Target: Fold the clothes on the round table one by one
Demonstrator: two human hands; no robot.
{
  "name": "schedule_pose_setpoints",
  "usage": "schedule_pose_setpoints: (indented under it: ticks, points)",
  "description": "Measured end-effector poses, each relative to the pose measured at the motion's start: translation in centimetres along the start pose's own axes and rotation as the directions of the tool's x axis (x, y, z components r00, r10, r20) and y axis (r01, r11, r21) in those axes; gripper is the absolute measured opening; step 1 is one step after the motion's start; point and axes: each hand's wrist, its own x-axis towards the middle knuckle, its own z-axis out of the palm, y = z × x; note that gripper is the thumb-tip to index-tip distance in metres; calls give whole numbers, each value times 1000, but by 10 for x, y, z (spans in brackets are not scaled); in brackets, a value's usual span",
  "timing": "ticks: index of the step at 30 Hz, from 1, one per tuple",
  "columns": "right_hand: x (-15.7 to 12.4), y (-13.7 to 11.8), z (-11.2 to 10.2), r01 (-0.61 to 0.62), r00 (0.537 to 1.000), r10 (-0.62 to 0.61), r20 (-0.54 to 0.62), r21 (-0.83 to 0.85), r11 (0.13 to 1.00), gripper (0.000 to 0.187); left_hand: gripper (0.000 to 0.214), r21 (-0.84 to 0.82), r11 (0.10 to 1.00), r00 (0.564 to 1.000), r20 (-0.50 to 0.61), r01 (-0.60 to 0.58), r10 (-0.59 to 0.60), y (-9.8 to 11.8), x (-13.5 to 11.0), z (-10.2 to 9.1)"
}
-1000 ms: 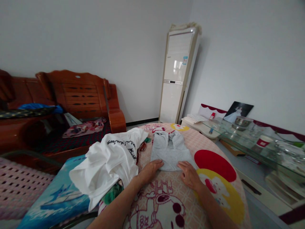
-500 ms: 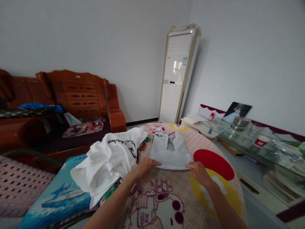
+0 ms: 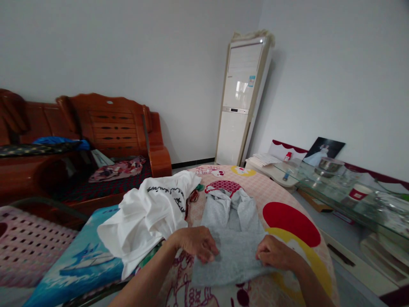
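Observation:
A light grey garment (image 3: pixel 236 251), whose exact kind I cannot make out, lies on the round table with its lower part spread toward me and its far end folded in. My left hand (image 3: pixel 198 244) is at its left side, fingers curled down and closed on the cloth. At the right edge, my right hand (image 3: pixel 277 254) pinches the fabric between thumb and bent fingers. To the left of my left hand, a white T-shirt (image 3: pixel 150 213) with black lettering is heaped in loose creases, partly over the table edge.
A patterned cloth (image 3: pixel 249 177) covers the round table. A blue printed cushion (image 3: pixel 86 256) and a pink woven chair back (image 3: pixel 28 243) stand at left, before a wooden sofa (image 3: pixel 111 128). To the right is a glass-topped cabinet (image 3: pixel 319 187) with a paper cup (image 3: pixel 358 192). An air conditioner (image 3: pixel 238 102) stands behind.
Both hands have come nearer to me. The grey garment's near part now reaches further toward me, lying flatter and wider. The view has shifted slightly; the white T-shirt stays put.

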Motion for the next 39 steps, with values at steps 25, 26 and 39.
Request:
schedule_pose_setpoints:
  ticks: [25, 26, 39]
  points:
    - [202, 15, -23, 46, 856, -224, -466, -361, 931, 16, 47, 153, 945, 626, -777, 291, -67, -98, 134, -61]
    - [201, 16, -23, 45, 850, -215, -480, -342, 939, 15, 45, 157, 947, 628, -776, 282, -58, -98, 135, -61]
    - [173, 37, -65, -152, 360, 215, -908, 170, 974, 26, 21, -198, 971, 622, -745, 136, -239, -86, 106, -94]
